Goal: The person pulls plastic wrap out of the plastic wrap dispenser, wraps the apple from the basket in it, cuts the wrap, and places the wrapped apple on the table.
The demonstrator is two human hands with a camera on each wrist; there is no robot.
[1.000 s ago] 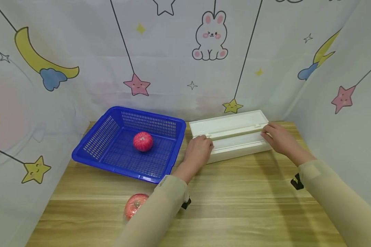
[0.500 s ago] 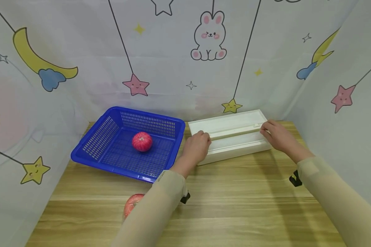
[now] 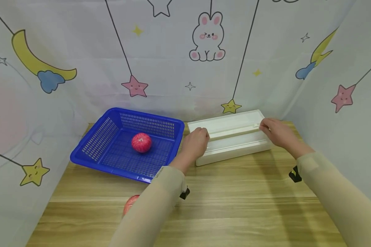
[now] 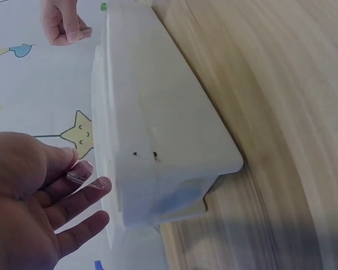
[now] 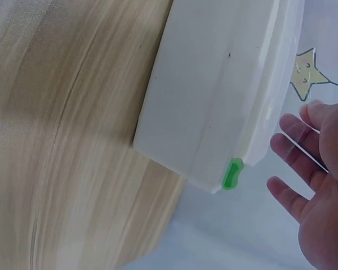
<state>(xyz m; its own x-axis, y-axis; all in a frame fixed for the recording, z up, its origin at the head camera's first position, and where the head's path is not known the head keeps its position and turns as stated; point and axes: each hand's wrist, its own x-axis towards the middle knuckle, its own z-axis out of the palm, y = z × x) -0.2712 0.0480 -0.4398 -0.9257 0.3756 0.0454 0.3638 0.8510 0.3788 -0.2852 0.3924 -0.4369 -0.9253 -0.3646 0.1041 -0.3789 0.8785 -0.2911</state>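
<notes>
On the table stands a long white cling film dispenser box (image 3: 235, 153), its lid (image 3: 230, 122) tipped back. Above its left end my left hand (image 3: 195, 143) pinches a bit of clear cling film (image 4: 80, 170), seen between thumb and fingers in the left wrist view. Over the box's right end my right hand (image 3: 278, 133) pinches the film too, a faint clear edge showing at its thumb in the right wrist view. The stretch of film between the hands is too transparent to make out. A green piece (image 5: 233, 173) sits at the box's right end.
Left of the box, a blue plastic basket (image 3: 111, 168) holds a red apple (image 3: 141, 142). Another red apple (image 3: 130, 203), shiny, lies on the wooden table (image 3: 228, 206), partly hidden by my left sleeve. A patterned cloth (image 3: 160, 61) hangs behind the table.
Both hands have risen slightly off the box's front edge, the left also shifting a little to the left. My left sleeve covers more of the apple on the table.
</notes>
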